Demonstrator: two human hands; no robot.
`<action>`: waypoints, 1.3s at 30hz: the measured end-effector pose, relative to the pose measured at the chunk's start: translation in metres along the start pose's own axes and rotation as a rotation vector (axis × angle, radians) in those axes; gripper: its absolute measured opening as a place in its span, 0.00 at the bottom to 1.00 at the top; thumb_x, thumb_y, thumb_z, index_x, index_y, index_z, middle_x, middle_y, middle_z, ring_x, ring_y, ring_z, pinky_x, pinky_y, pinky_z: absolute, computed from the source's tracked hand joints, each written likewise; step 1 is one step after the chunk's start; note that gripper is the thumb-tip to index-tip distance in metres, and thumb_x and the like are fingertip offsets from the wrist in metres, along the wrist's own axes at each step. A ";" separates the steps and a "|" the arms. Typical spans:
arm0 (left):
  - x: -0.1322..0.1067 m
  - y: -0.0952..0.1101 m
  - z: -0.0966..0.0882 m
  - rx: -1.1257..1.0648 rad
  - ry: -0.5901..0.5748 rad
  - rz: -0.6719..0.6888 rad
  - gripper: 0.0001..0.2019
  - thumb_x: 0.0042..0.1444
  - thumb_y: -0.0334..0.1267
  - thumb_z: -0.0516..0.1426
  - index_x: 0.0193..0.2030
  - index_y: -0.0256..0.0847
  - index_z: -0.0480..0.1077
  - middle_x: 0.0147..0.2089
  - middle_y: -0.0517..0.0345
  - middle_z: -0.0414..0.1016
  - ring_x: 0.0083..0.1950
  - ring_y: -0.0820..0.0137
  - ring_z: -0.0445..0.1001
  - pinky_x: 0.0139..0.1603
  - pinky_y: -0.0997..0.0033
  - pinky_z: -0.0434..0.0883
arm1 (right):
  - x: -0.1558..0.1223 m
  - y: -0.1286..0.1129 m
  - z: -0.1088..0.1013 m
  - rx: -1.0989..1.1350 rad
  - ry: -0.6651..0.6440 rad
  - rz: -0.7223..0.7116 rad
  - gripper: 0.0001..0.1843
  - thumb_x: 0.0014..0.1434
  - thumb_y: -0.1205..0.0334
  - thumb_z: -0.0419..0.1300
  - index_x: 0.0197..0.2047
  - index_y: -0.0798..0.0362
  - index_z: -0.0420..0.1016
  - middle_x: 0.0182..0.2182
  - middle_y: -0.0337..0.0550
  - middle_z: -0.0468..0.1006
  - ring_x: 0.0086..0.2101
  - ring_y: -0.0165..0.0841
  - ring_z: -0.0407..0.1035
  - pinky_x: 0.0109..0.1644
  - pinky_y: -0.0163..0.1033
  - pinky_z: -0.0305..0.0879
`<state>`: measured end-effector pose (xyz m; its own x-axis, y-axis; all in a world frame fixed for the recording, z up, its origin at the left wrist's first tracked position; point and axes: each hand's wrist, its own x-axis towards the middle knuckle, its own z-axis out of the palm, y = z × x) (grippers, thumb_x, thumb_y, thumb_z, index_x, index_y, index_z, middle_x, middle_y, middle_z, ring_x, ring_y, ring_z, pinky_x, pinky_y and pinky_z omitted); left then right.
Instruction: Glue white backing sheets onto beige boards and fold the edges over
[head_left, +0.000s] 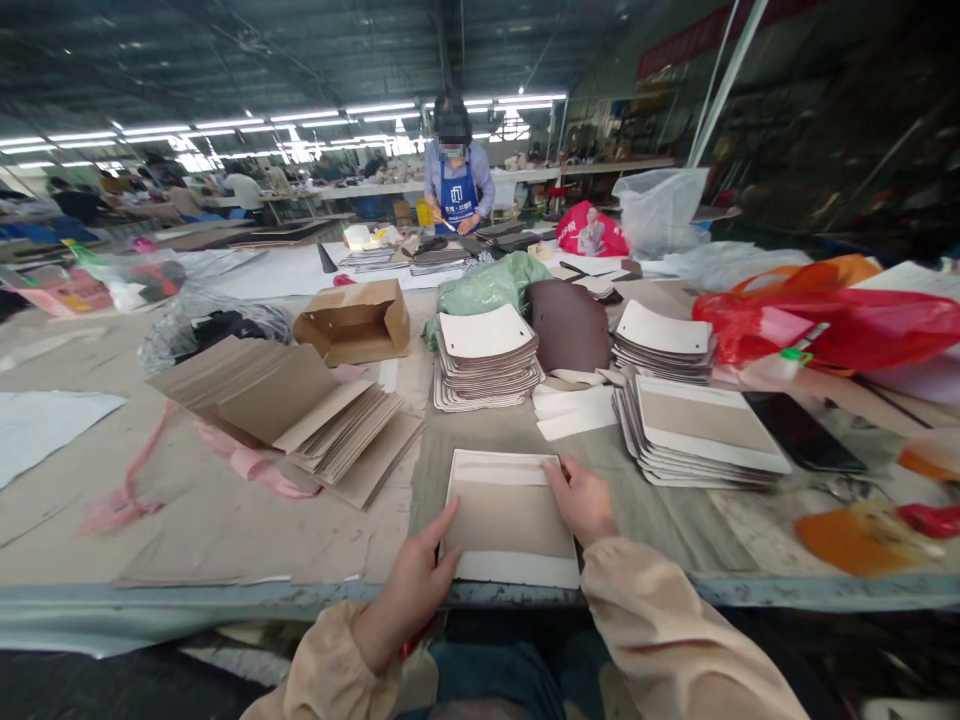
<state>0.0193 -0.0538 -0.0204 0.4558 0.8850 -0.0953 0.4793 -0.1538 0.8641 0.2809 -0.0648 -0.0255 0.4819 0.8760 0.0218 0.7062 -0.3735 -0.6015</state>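
A flat white panel with a tan board (504,517) on it lies on the table just in front of me. My left hand (417,583) rests at its lower left edge, fingers together and thumb stretched up along the side. My right hand (583,497) presses on its upper right corner with fingers curled down. To the right lies a stack of similar tan-and-white panels (697,430). Left of the panel is a fanned pile of brown cardboard sheets (300,410). Behind it stands a stack of white curved pieces (486,358).
A second stack of curved pieces (661,342), a brown leather piece (568,325), an open cardboard box (354,320), a black phone (804,432) and red plastic bags (840,320) lie on the table. A person in a blue apron (457,180) works at the far end.
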 end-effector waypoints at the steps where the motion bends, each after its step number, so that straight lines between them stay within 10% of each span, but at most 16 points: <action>1: 0.002 -0.001 0.000 0.031 -0.007 -0.019 0.31 0.53 0.34 0.53 0.65 0.34 0.57 0.62 0.50 0.65 0.60 0.61 0.67 0.62 0.59 0.62 | 0.000 -0.001 0.001 -0.028 -0.011 0.001 0.21 0.63 0.48 0.46 0.33 0.51 0.73 0.28 0.43 0.77 0.31 0.36 0.71 0.33 0.36 0.58; 11: 0.009 0.004 -0.002 0.294 -0.088 -0.056 0.31 0.54 0.33 0.51 0.66 0.32 0.55 0.61 0.47 0.67 0.59 0.61 0.68 0.60 0.61 0.64 | -0.004 -0.006 -0.004 -0.198 -0.002 0.069 0.29 0.63 0.46 0.48 0.59 0.58 0.62 0.48 0.55 0.74 0.45 0.42 0.70 0.43 0.42 0.64; 27: 0.008 0.014 -0.003 0.542 -0.194 -0.081 0.30 0.57 0.35 0.49 0.67 0.34 0.53 0.57 0.43 0.71 0.54 0.58 0.72 0.54 0.61 0.67 | -0.001 0.016 -0.005 -0.024 0.201 -0.008 0.28 0.58 0.53 0.57 0.57 0.61 0.64 0.44 0.52 0.75 0.39 0.38 0.72 0.45 0.43 0.69; 32: 0.008 0.014 -0.002 0.569 -0.199 -0.066 0.30 0.58 0.36 0.48 0.67 0.34 0.52 0.56 0.43 0.72 0.54 0.59 0.72 0.54 0.62 0.67 | -0.015 0.008 -0.003 -0.139 0.245 -0.279 0.20 0.63 0.56 0.52 0.53 0.59 0.70 0.46 0.53 0.76 0.47 0.41 0.69 0.51 0.44 0.66; 39: 0.009 0.015 -0.003 0.604 -0.224 -0.067 0.29 0.58 0.36 0.48 0.67 0.33 0.52 0.55 0.42 0.72 0.53 0.58 0.73 0.52 0.63 0.67 | -0.056 -0.025 0.019 -0.304 -0.115 -0.619 0.32 0.64 0.46 0.49 0.63 0.60 0.59 0.62 0.52 0.60 0.62 0.43 0.52 0.65 0.52 0.49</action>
<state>0.0288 -0.0473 -0.0066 0.5246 0.7979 -0.2969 0.8200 -0.3797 0.4284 0.2264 -0.0987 -0.0269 -0.1023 0.9756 0.1941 0.9550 0.1509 -0.2553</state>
